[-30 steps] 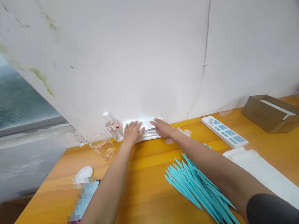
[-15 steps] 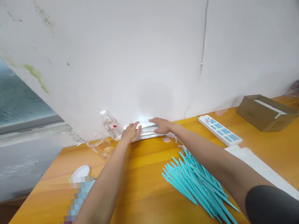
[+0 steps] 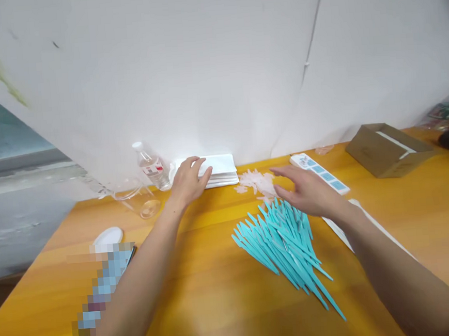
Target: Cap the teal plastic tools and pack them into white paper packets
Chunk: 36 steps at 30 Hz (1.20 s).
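Observation:
A stack of folded white sheets (image 3: 221,171) lies against the wall. My left hand (image 3: 189,180) is at the stack's left end, its fingers apart and nothing gripped; whether it touches the sheets is unclear. My right hand (image 3: 298,187) hovers with spread fingers, empty, beside a heap of small translucent pinkish pieces (image 3: 257,182). Below it a fanned pile of turquoise pointed sticks (image 3: 285,246) rests on the wooden table (image 3: 203,294).
On the left are a water bottle (image 3: 152,167), a clear jar (image 3: 144,203), a white lid (image 3: 109,238) and a blurred-out flat object (image 3: 109,280). On the right are a power strip (image 3: 324,174), a white sheet (image 3: 372,221) and a cardboard box (image 3: 386,152).
My right hand has left the white stack and moved right and nearer, above the turquoise sticks. My left hand stays by the stack's left end. The view has shifted.

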Tool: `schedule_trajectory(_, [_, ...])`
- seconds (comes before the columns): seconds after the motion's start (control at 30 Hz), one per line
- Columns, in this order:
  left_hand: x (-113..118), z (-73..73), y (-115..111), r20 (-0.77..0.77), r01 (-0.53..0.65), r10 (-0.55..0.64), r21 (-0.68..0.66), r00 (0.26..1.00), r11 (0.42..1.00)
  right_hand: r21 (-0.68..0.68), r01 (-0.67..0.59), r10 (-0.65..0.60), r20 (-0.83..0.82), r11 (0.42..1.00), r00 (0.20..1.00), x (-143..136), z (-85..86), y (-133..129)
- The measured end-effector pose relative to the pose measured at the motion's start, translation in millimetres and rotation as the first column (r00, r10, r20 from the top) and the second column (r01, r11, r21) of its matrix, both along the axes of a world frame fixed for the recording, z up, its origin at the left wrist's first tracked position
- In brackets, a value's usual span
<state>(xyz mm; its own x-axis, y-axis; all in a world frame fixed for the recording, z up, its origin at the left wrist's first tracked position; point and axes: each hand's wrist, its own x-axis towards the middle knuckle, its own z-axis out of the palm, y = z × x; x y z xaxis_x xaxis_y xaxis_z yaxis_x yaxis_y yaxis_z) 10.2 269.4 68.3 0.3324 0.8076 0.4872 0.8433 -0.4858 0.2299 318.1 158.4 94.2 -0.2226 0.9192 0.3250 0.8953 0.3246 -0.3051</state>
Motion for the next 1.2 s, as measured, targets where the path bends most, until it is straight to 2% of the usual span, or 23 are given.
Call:
schedule_trajectory(0.07, [5.7,-10.0,-34.0,0.119,0.099,-0.092,-0.056,0.989,0.993,0.003,0.070,-0.070,-0.055,0.998,0.996,8.4,-13.4,-55.9])
schedule_trajectory(0.17, [9.9,-33.7,-91.0,0.212,0.222,-0.161,-0.306,0.964,0.926,-0.029,0.153,-0.156,-0.163,0.988,0.974,3.1,-42.5,-127.6])
schedule_trajectory(0.27, [5.1,-58.1,-138.8,0.292,0.250,-0.123,-0.452,0.949,0.856,-0.044,0.129,-0.135,-0.196,0.991,0.971,-24.2,-71.6,-166.3])
schedule_trajectory(0.33, [-2.7,-70.0,-161.4,0.353,0.196,-0.026,-0.454,0.935,0.869,-0.045,0.093,-0.097,-0.102,0.995,0.990,-49.5,-84.2,-170.3])
schedule_trajectory(0.4, [-12.1,-77.2,-177.7,0.397,0.122,0.073,-0.444,0.915,0.888,-0.034,0.086,-0.084,0.036,0.996,0.996,-73.8,-89.5,-160.7])
schedule_trajectory(0.53, [-27.3,-80.8,-191.9,0.432,0.068,0.147,-0.444,0.890,0.893,-0.114,0.131,-0.101,0.236,0.985,0.967,-100.7,-89.4,-129.4])
schedule_trajectory(0.67, [-28.9,-79.0,-173.3,0.421,0.076,0.112,-0.404,0.900,0.912,-0.234,0.180,-0.114,0.270,0.956,0.956,-100.6,-94.1,-116.3])
schedule_trajectory(0.83, [-13.9,-73.6,-119.4,0.318,0.132,-0.009,-0.369,0.948,0.920,-0.286,0.215,-0.152,0.228,0.934,0.962,-97.8,-100.7,-116.2])
schedule_trajectory(0.97, [6.4,-66.9,-79.8,0.168,0.164,-0.109,-0.361,0.980,0.918,-0.316,0.235,-0.193,0.158,0.919,0.968,-95.2,-90.5,-117.6])
schedule_trajectory(1.0, [13.2,-65.7,-70.7,0.140,0.176,-0.134,-0.360,0.981,0.916,-0.331,0.225,-0.202,0.103,0.916,0.974,-92.8,-86.0,-119.3])
schedule_trajectory(1.07, [29.4,-64.3,-53.0,0.097,0.205,-0.182,-0.363,0.978,0.909,-0.404,0.164,-0.225,-0.109,0.900,0.968,-85.4,-77.3,-124.6])
schedule_trajectory(1.13, [48.2,-64.4,-36.2,0.039,0.220,-0.221,-0.362,0.975,0.906,-0.516,0.035,-0.262,-0.374,0.856,0.890,-76.0,-70.8,-131.4])
schedule_trajectory(1.2, [66.6,-65.4,-22.0,-0.025,0.213,-0.237,-0.358,0.971,0.909,-0.605,-0.102,-0.314,-0.541,0.790,0.780,-66.9,-68.0,-137.7])
